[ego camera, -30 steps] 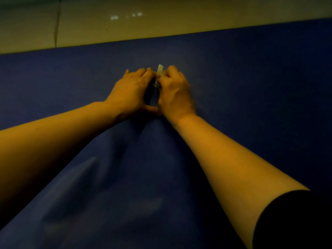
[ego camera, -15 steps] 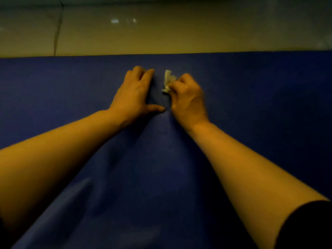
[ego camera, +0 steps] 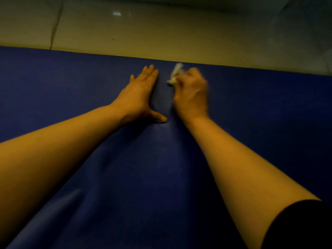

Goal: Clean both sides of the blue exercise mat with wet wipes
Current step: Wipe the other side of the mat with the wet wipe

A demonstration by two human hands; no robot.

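Mat (ego camera: 161, 177) spread blue beneath both my forearms, its far edge against pale floor tiles (ego camera: 161, 29). My left hand (ego camera: 138, 97) lies flat on it, fingers straight and together, thumb splayed out. My right hand (ego camera: 191, 94), blurred, seems curled around a crumpled wet wipe (ego camera: 175, 74) near the far edge.

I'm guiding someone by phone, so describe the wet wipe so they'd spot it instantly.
Start at the blue mat and follow it to its far edge by the pale floor. There the right hand grips the wet wipe, a small crumpled whitish wad, the only light thing on the dark mat.
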